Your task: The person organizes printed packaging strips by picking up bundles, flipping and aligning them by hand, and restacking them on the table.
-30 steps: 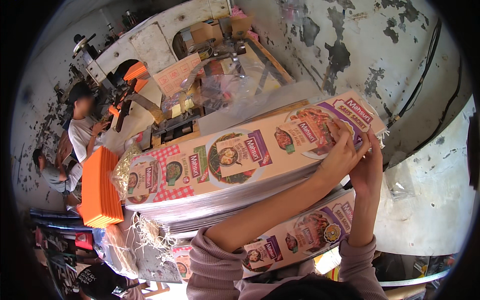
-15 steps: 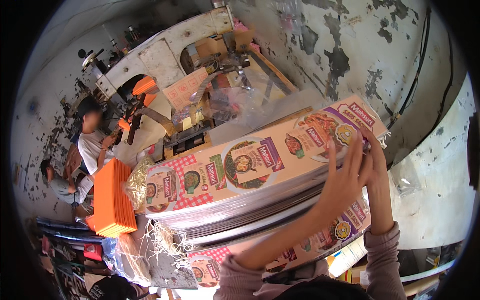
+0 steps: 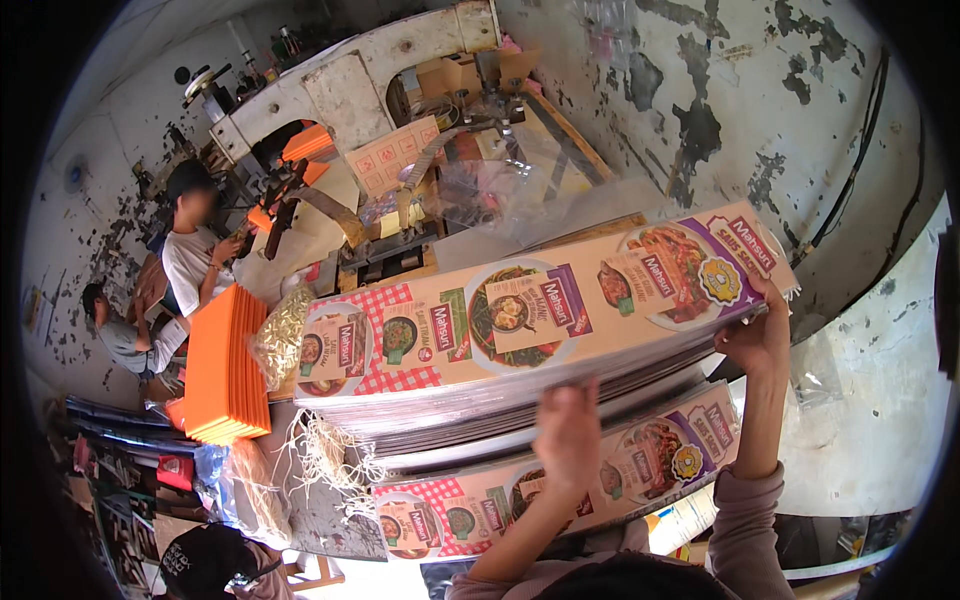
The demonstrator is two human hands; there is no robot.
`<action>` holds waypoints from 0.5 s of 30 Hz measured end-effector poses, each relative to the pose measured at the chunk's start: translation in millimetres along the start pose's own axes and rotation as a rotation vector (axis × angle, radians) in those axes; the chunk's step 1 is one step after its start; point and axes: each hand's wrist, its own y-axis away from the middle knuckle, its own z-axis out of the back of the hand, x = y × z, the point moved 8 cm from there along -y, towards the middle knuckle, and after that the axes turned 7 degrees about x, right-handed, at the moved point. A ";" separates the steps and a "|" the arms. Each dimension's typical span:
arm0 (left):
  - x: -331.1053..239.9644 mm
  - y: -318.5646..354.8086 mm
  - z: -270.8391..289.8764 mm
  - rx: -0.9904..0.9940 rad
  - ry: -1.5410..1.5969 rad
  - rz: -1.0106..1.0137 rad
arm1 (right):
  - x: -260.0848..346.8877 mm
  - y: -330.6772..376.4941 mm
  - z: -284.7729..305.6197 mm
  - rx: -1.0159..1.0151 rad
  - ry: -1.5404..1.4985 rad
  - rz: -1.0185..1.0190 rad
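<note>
A thick stack of long printed packaging sheets (image 3: 520, 320), with food pictures and a red check pattern, lies across the middle of the head view. My right hand (image 3: 755, 335) grips its right end, fingers under the top sheets. My left hand (image 3: 568, 440) is curled against the stack's front edge near the middle. Below it lies a second pile of the same printed sheets (image 3: 640, 470), partly hidden by my forearms.
A pile of orange sheets (image 3: 225, 365) and a clear bag of pale strands (image 3: 280, 335) sit left of the stack. Behind stands a white machine (image 3: 340, 85) with cardboard boxes. Two people (image 3: 190, 260) are at the far left, a black-capped person (image 3: 205, 560) below. A peeling wall (image 3: 760, 130) rises on the right.
My left hand has moved from the stack's right end to the middle of its front edge. My right hand stays at the right end. The view has shifted slightly.
</note>
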 end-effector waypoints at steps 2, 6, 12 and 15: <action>-53.9 8.6 13.5 -0.093 -0.365 -0.287 | 1.8 -2.4 4.6 0.045 -0.038 -0.004; -140.3 23.0 28.4 -0.326 -0.535 -0.540 | 6.5 3.6 9.0 0.131 -0.077 0.052; -183.8 30.5 31.1 -0.459 -0.393 -0.595 | -0.8 11.3 7.2 0.355 -0.147 0.087; -213.9 47.4 49.1 -0.591 -0.551 -0.552 | -2.5 18.5 3.2 0.388 -0.141 0.150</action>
